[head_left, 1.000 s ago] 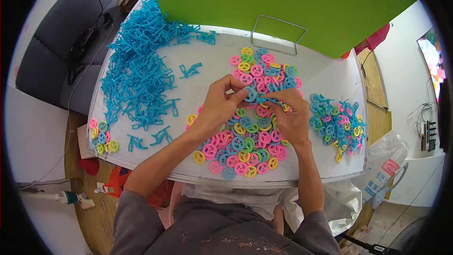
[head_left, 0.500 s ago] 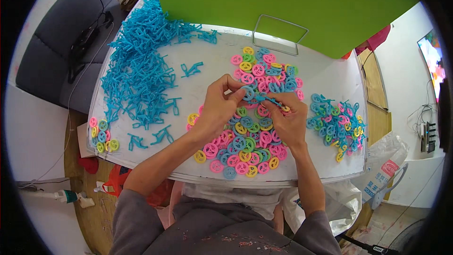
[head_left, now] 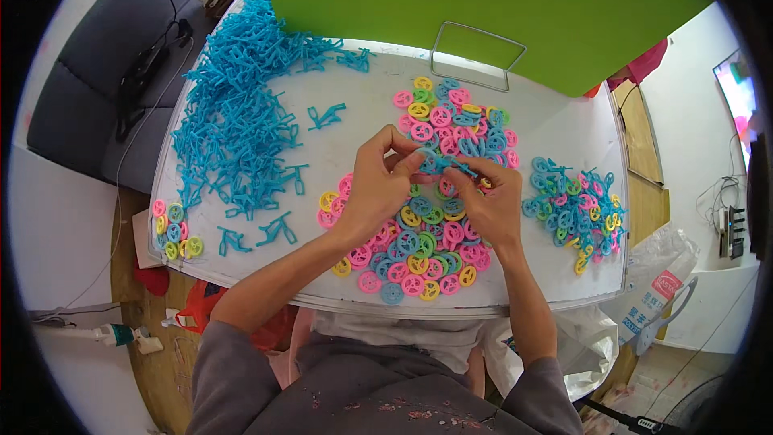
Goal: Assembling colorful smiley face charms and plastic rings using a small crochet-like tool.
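Left hand (head_left: 382, 185): thumb and index pinched on blue wheel (head_left: 426, 160). Right hand (head_left: 494, 203): fingers closed on blue frame (head_left: 457, 164), its left end up against the wheel; can't tell if seated, fingers cover the joint. Both parts are held above the mixed wheel pile (head_left: 427, 243), mid-table, which runs near to far under the hands. Loose blue frames (head_left: 237, 105) heaped far left on white table (head_left: 354, 101), a few strays nearer. Frames with wheels (head_left: 573, 213) bunched at right. Small wheel group (head_left: 174, 232) at left edge. Green panel (head_left: 483, 0) stands at far side.
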The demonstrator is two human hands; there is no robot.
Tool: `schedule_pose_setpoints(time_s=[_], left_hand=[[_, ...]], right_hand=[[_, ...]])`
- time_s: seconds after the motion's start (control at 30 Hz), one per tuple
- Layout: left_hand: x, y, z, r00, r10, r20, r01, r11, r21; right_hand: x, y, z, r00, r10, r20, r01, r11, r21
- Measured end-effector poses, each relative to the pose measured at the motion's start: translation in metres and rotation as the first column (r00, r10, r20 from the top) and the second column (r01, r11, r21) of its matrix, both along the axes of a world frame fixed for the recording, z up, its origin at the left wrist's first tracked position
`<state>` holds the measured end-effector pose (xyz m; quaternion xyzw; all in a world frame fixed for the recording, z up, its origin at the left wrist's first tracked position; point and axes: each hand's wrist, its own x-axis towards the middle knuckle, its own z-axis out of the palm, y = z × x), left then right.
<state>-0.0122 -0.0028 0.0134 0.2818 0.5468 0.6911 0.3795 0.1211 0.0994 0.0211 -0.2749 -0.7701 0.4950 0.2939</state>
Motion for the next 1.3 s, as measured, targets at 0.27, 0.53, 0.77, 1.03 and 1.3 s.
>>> schedule_pose_setpoints(time_s=[0.27,0.53,0.77,1.03,1.3], left_hand=[[0.009,0.000,0.001,0.998,0.063,0.012,-0.064,0.995,0.077],[0.015,-0.002,0.001,0.995,0.099,-0.008,-0.097,0.986,0.138],[0.020,0.001,-0.006,0.967,0.217,-0.131,-0.193,0.966,0.175],[0.013,0.004,-0.009,0.974,0.204,-0.098,-0.188,0.971,0.150],[-0.012,0.004,-0.004,0.971,0.040,-0.238,-0.010,0.992,0.124]], right_hand=[[0.001,0.004,0.003,0.998,-0.029,-0.050,0.014,0.961,-0.278],[0.004,0.006,0.002,0.988,0.020,-0.155,-0.097,0.857,-0.506],[0.001,-0.005,0.002,0.991,-0.079,-0.109,0.029,0.918,-0.396],[-0.006,-0.017,-0.003,0.969,-0.212,-0.127,0.213,0.977,-0.010],[-0.001,0.000,-0.001,0.992,-0.073,-0.105,0.103,0.940,0.326]])
